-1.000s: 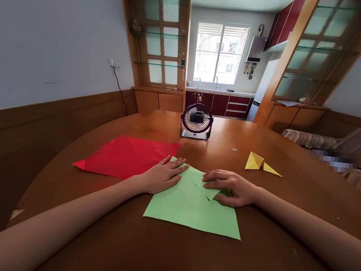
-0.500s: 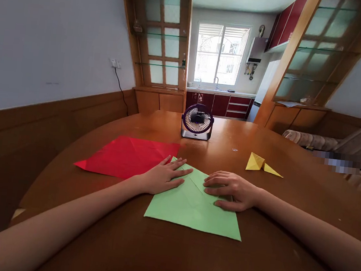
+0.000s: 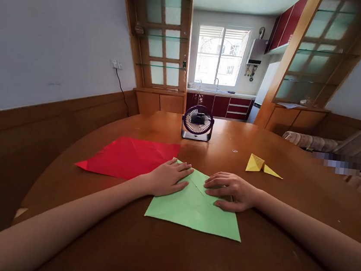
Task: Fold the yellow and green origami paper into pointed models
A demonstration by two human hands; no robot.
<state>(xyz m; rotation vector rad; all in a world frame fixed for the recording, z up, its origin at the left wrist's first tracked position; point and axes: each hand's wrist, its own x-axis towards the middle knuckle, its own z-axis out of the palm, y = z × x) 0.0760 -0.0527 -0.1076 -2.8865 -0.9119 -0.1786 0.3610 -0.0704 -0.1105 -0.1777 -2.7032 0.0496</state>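
A sheet of light green paper lies in front of me, with crease lines and a folded edge running across its upper part. My left hand rests on its upper left side, palm down with the fingers stretched out. On the right side of the sheet lies my right hand, its fingers slightly bent and apart, fingertips touching the paper. Part of the sheet's right edge is hidden under that hand. Left of the green sheet is a creased red sheet of paper, its right end close to my left hand.
A small purple desk fan stands on the round wooden table beyond the papers. A folded yellow paper piece sits to the right. A power cord hangs from a wall socket at the left.
My left hand has slid slightly to the right over the green paper, its fingers now closer together. My right hand has stayed in place.
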